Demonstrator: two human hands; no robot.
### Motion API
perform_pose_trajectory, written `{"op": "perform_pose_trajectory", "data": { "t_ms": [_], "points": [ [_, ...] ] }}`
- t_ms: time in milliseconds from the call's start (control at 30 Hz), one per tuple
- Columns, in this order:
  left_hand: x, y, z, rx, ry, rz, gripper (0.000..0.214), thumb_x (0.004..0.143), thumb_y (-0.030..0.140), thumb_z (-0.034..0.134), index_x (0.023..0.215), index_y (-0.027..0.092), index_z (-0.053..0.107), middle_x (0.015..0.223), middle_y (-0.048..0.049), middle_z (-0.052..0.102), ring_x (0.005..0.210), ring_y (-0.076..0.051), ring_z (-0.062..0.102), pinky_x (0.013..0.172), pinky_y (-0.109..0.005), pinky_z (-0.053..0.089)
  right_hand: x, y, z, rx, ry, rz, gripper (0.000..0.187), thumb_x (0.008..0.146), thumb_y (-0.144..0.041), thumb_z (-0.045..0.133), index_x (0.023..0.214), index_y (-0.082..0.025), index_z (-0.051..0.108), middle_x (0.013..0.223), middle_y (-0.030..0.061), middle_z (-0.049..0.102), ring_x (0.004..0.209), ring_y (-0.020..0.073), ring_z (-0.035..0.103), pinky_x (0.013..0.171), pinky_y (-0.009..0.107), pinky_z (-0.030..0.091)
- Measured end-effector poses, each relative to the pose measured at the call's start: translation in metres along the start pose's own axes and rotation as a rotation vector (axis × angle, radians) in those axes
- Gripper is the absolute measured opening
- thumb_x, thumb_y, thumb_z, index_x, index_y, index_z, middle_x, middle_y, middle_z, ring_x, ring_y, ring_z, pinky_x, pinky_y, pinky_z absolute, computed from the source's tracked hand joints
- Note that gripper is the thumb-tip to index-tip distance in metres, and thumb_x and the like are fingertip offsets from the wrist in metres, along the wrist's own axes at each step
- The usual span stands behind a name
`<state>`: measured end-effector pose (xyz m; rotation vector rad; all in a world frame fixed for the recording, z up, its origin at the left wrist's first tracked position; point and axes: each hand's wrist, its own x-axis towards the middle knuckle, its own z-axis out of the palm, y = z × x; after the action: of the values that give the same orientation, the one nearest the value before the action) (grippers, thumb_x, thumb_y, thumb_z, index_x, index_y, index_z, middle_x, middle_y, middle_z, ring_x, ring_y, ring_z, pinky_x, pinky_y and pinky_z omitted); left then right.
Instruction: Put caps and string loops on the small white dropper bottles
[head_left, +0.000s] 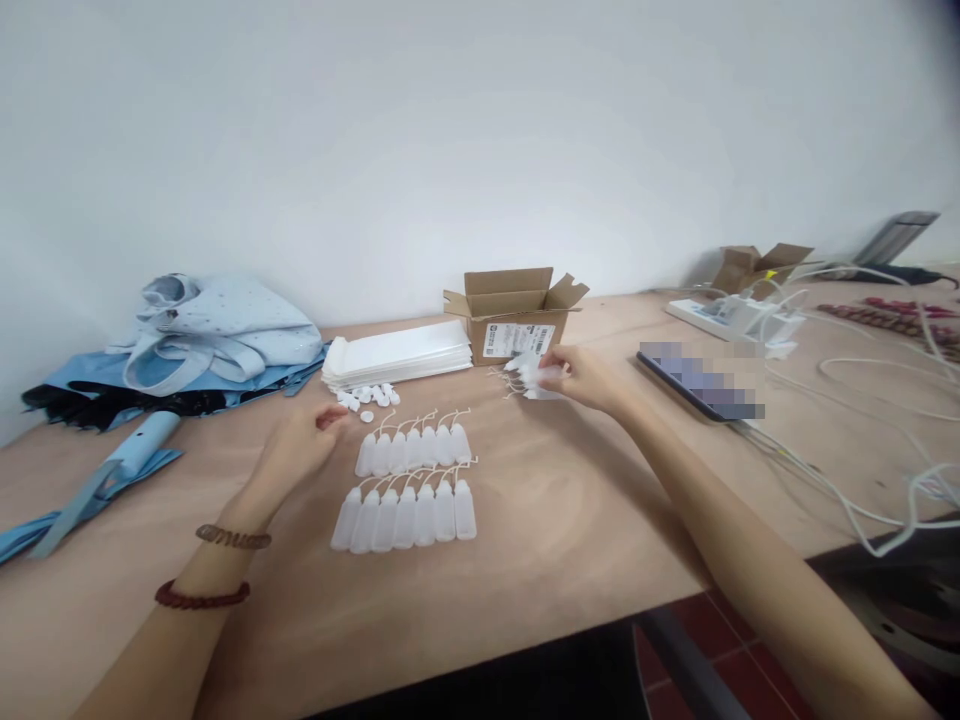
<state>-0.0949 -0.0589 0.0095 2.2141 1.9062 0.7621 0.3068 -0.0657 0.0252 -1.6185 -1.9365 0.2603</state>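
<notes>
Small white bottles (405, 518) are lined up in two neat rows on a brown table (570, 540), thin cords (379, 422) trailing from their necks. Beyond them, to the right, a loose pile (531, 375) of more white pieces is set in front of an open carton (516, 325), where the right hand (581, 378) is stationed, its fingertips touching the pile; whether they are clamped on a single piece cannot be told. The left hand (304, 440) is held to the left of the rows, near a scatter of white caps (384, 396), its fingers curled; whether they are pressed together or closed on anything cannot be told. Two bracelets (232, 538) are worn on the left wrist. A stack of white sheets (405, 352) is placed behind the caps, beside the carton. At far left, a pale bag (225, 330) is laid over blue fabric (82, 375). On the right, a partly pixelated phone (675, 382) is seen, with a power strip (694, 315) and white cables (832, 480) spread beyond it.
</notes>
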Motion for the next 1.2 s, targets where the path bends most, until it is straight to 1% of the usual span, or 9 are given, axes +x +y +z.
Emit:
{"op": "perform_pose_trajectory", "data": {
  "t_ms": [233,433,533,700,833,1000,1067,1133,1200],
  "points": [
    [0.001,-0.003,0.015,-0.077,-0.072,0.002,0.033,0.069,0.037,0.057,0.095,0.019,0.067,0.080,-0.0039,0.070,0.073,-0.022,0.062,0.067,-0.030,0.048,0.004,0.010,0.000,-0.124,-0.037,-0.016,0.016,0.067,-0.018,0.062,0.082,-0.014,0.066,0.088,0.0075,0.064,0.080,0.0199,0.055,0.070,0.028,0.040],
    [0.000,-0.003,0.025,-0.141,-0.053,0.079,0.036,0.074,0.029,0.053,0.106,0.017,0.062,0.100,-0.0077,0.065,0.076,-0.019,0.059,0.076,-0.032,0.048,0.004,0.012,0.001,-0.169,-0.058,-0.024,0.017,0.067,-0.018,0.062,0.083,-0.014,0.067,0.088,0.0083,0.063,0.080,0.0198,0.055,0.070,0.028,0.041],
    [0.001,-0.005,0.031,-0.148,-0.063,0.106,0.040,0.077,0.027,0.050,0.115,0.017,0.059,0.104,-0.0089,0.060,0.076,-0.018,0.057,0.079,-0.034,0.048,0.003,0.011,0.003,-0.175,-0.061,-0.035,0.017,0.067,-0.018,0.062,0.083,-0.014,0.067,0.089,0.0083,0.064,0.080,0.0200,0.055,0.071,0.028,0.042],
    [0.003,-0.008,0.040,-0.149,-0.073,0.112,0.043,0.080,0.030,0.048,0.121,0.017,0.056,0.097,-0.0083,0.060,0.080,-0.020,0.057,0.080,-0.035,0.047,0.003,0.011,0.002,-0.195,-0.058,-0.045,0.015,0.069,-0.020,0.061,0.081,-0.015,0.066,0.087,0.0080,0.064,0.081,0.0208,0.056,0.071,0.029,0.042],
    [0.004,-0.008,0.043,-0.144,-0.053,0.131,0.040,0.082,0.031,0.048,0.118,0.017,0.058,0.092,-0.0081,0.061,0.082,-0.022,0.058,0.079,-0.035,0.046,0.003,0.008,0.002,-0.186,-0.027,-0.074,0.014,0.068,-0.021,0.061,0.080,-0.016,0.065,0.086,0.0086,0.063,0.080,0.0217,0.056,0.070,0.031,0.043],
    [0.006,-0.006,0.045,-0.139,0.001,0.129,0.029,0.082,0.028,0.048,0.104,0.016,0.062,0.085,-0.0073,0.062,0.076,-0.022,0.059,0.072,-0.034,0.046,-0.005,-0.021,0.021,-0.005,0.049,-0.221,0.012,0.078,-0.027,0.055,0.080,-0.017,0.062,0.084,0.0088,0.064,0.080,0.0219,0.056,0.072,0.033,0.043],
    [0.006,-0.005,0.046,-0.136,0.015,0.110,0.027,0.082,0.029,0.049,0.101,0.016,0.062,0.086,-0.0079,0.063,0.079,-0.022,0.059,0.072,-0.034,0.045,-0.015,-0.042,0.032,0.078,-0.031,-0.280,0.015,0.082,-0.027,0.052,0.085,-0.017,0.062,0.085,0.0085,0.065,0.077,0.0210,0.056,0.070,0.032,0.042],
    [0.006,-0.004,0.046,-0.138,0.009,0.097,0.024,0.081,0.029,0.050,0.097,0.017,0.062,0.089,-0.0076,0.063,0.082,-0.022,0.059,0.074,-0.033,0.045,-0.025,-0.064,0.040,0.161,-0.185,-0.357,0.016,0.085,-0.025,0.049,0.090,-0.018,0.063,0.085,0.0074,0.065,0.075,0.0198,0.056,0.069,0.031,0.042],
    [0.004,-0.003,0.046,-0.137,0.007,0.078,0.023,0.081,0.030,0.051,0.096,0.017,0.062,0.089,-0.0072,0.062,0.082,-0.021,0.058,0.074,-0.032,0.045,-0.034,-0.080,0.044,0.217,-0.261,-0.394,0.017,0.085,-0.022,0.049,0.093,-0.018,0.064,0.087,0.0073,0.066,0.075,0.0194,0.056,0.069,0.031,0.041]
  ]
}}
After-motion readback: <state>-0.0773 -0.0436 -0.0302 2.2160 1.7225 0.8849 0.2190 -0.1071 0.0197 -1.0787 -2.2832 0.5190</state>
